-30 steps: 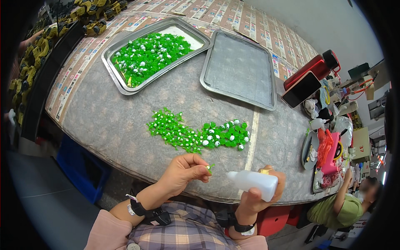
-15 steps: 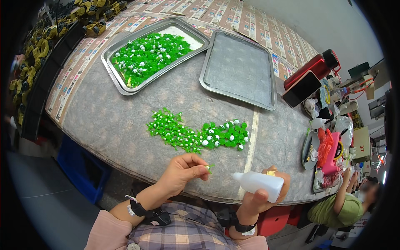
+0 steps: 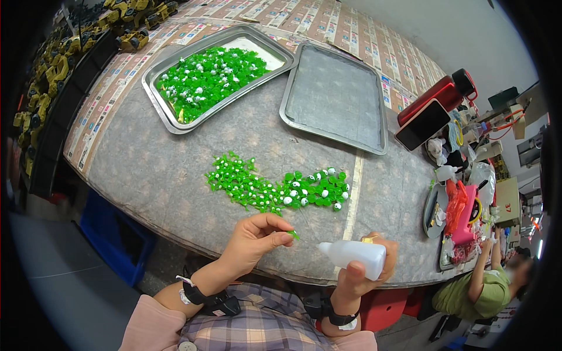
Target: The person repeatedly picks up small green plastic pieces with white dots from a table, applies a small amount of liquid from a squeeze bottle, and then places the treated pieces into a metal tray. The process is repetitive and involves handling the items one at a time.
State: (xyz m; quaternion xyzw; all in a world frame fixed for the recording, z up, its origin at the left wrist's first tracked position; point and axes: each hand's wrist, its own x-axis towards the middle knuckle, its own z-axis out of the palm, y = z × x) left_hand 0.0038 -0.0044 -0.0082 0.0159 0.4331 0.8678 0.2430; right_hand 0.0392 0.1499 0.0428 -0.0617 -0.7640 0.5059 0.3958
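Across the grey desk [image 3: 146, 158], a tray [image 3: 234, 99] of green bits and white balls sits beside a second tray [image 3: 336, 96]. Nearer lie a heap of sprigs [image 3: 234, 181] and a heap of balls [image 3: 319, 190], touching. Over the near edge, the left hand [image 3: 254, 241] pinches one sprig [image 3: 294, 235] between thumb and finger; the right hand [image 3: 354, 286] grips a white bottle [image 3: 357, 256], nozzle toward the sprig but apart from it. Lining up the two seems the step in hand; the next move calls for a steady pinch and careful nozzle aim.
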